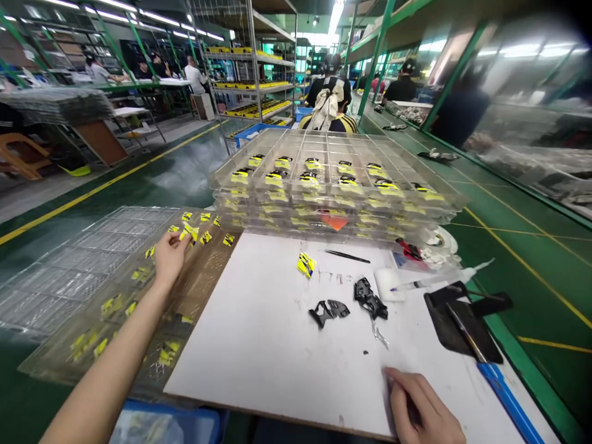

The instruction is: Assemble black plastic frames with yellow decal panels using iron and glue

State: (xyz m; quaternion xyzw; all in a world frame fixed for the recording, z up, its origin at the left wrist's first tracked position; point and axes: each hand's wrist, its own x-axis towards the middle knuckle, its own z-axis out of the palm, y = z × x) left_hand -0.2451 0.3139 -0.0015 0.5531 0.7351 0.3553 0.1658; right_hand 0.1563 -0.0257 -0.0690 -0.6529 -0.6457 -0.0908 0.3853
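Yellow piece [189, 231] over clear tray [203, 285], left of counter [259, 345].
My left hand [170, 254] pinches it; my right hand [423, 407], loosely curled, grip unclear, lies well apart at the counter's near edge.

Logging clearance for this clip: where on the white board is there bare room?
Widest: left and near middle of the white board, between tray, black parts and right hand. Crowded: right side, with white block, black pad and blue-handled tool.
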